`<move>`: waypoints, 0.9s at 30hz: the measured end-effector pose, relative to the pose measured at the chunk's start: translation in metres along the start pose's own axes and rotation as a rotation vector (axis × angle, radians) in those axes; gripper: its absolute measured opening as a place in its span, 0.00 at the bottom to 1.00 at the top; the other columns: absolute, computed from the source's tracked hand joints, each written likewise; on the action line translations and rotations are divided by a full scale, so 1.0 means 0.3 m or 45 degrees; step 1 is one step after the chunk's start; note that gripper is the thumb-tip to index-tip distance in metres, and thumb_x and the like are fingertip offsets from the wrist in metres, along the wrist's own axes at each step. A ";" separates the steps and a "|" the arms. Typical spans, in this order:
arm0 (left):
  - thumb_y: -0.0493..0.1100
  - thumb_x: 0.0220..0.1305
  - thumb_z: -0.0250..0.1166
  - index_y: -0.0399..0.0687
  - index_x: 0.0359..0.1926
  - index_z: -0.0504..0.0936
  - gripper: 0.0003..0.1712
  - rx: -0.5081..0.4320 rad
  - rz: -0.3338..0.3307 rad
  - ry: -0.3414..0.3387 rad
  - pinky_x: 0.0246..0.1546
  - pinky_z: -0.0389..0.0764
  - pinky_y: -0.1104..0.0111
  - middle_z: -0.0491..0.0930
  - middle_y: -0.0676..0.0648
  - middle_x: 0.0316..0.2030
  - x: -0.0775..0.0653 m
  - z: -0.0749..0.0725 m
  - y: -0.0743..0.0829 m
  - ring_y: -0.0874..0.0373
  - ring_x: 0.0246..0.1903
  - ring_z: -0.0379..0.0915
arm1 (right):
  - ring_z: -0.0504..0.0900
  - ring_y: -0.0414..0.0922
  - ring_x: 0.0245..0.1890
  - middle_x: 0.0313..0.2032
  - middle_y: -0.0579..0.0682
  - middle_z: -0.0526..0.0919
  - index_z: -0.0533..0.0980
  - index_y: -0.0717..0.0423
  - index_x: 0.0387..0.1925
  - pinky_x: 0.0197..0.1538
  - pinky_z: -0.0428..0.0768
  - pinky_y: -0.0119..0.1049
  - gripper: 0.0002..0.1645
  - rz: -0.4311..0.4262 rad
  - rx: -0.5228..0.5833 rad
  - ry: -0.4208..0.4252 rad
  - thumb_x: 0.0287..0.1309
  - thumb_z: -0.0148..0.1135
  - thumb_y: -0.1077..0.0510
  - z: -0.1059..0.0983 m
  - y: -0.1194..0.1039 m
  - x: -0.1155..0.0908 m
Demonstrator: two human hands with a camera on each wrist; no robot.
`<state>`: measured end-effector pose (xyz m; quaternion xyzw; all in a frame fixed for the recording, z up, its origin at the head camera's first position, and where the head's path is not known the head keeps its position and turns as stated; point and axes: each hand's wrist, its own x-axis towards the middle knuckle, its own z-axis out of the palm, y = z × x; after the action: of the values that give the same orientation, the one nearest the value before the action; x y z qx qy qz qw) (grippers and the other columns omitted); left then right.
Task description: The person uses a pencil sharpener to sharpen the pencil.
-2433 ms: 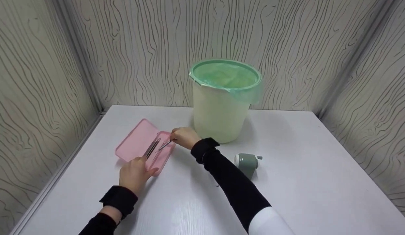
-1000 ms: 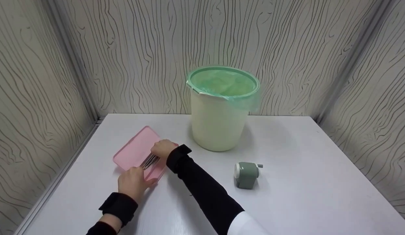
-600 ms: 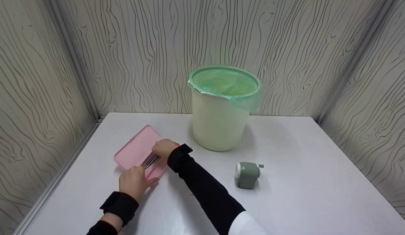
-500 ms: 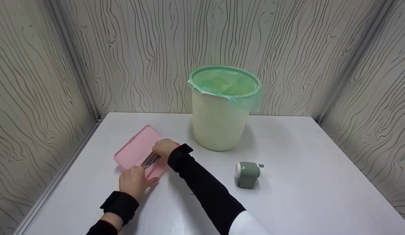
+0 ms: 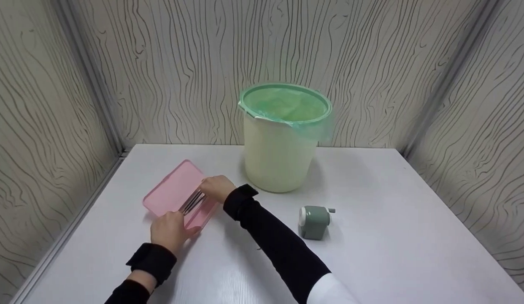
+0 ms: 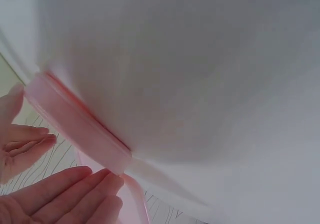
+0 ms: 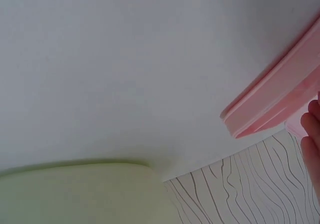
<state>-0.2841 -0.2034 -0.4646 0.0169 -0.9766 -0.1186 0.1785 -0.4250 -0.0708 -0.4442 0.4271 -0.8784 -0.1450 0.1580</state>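
A pink pencil case (image 5: 171,190) lies open on the white table, its lid folded out to the left. Several slim silver-and-dark pencils (image 5: 192,202) lie along its tray, partly covered by both hands. My left hand (image 5: 168,230) grips the near end of the case, thumb at the right corner, fingers by the pencils' near ends. In the left wrist view its fingers (image 6: 75,196) reach the case's end wall. My right hand (image 5: 217,188) is over the far part of the tray, fingers curled down at the pencils' far ends; its fingertips are hidden in the head view.
Behind the right hand stands a pale green bin (image 5: 276,156) with a green rim and a thin plastic liner. A grey-green crank pencil sharpener (image 5: 315,221) stands to the right of the right forearm. Wood-patterned panels (image 5: 194,71) enclose the table on three sides.
At first the right hand held one pencil slanted over the tray; it has since lowered onto the pencils in the case. The left hand stays at the near end. The view shifted slightly.
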 end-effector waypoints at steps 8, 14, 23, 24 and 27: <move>0.57 0.47 0.82 0.37 0.24 0.79 0.29 0.004 0.005 -0.068 0.18 0.61 0.68 0.68 0.48 0.12 0.006 -0.017 0.006 0.57 0.14 0.65 | 0.89 0.43 0.36 0.37 0.45 0.92 0.88 0.50 0.37 0.42 0.85 0.34 0.07 0.062 0.250 0.004 0.65 0.65 0.60 -0.062 0.035 -0.105; 0.56 0.48 0.82 0.37 0.25 0.80 0.28 0.014 0.005 -0.121 0.19 0.63 0.67 0.68 0.48 0.14 0.011 -0.021 0.010 0.55 0.15 0.66 | 0.89 0.46 0.44 0.44 0.51 0.92 0.87 0.57 0.46 0.52 0.85 0.37 0.10 0.049 0.519 -0.072 0.66 0.68 0.59 -0.119 0.080 -0.201; 0.56 0.49 0.82 0.38 0.19 0.78 0.29 0.055 -0.011 -0.143 0.18 0.58 0.69 0.62 0.51 0.12 0.029 -0.026 0.039 0.56 0.14 0.64 | 0.88 0.51 0.53 0.51 0.57 0.90 0.84 0.61 0.54 0.58 0.84 0.42 0.20 0.102 0.713 0.004 0.63 0.70 0.57 -0.171 0.178 -0.393; 0.56 0.49 0.82 0.38 0.19 0.78 0.28 0.048 -0.011 -0.147 0.18 0.58 0.68 0.62 0.51 0.12 0.027 -0.026 0.043 0.56 0.14 0.64 | 0.88 0.51 0.53 0.51 0.57 0.90 0.83 0.62 0.55 0.57 0.85 0.42 0.21 0.100 0.722 0.020 0.63 0.71 0.56 -0.174 0.186 -0.417; 0.55 0.49 0.82 0.41 0.16 0.74 0.29 0.005 0.007 -0.123 0.18 0.58 0.68 0.61 0.51 0.13 0.021 -0.023 0.058 0.56 0.15 0.63 | 0.89 0.51 0.51 0.51 0.57 0.90 0.83 0.62 0.55 0.56 0.85 0.41 0.22 0.071 0.727 0.069 0.62 0.72 0.55 -0.185 0.204 -0.486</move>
<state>-0.2875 -0.1886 -0.4521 0.0088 -0.9843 -0.1171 0.1315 -0.3604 0.0749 -0.3926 0.4335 -0.8907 0.1240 0.0586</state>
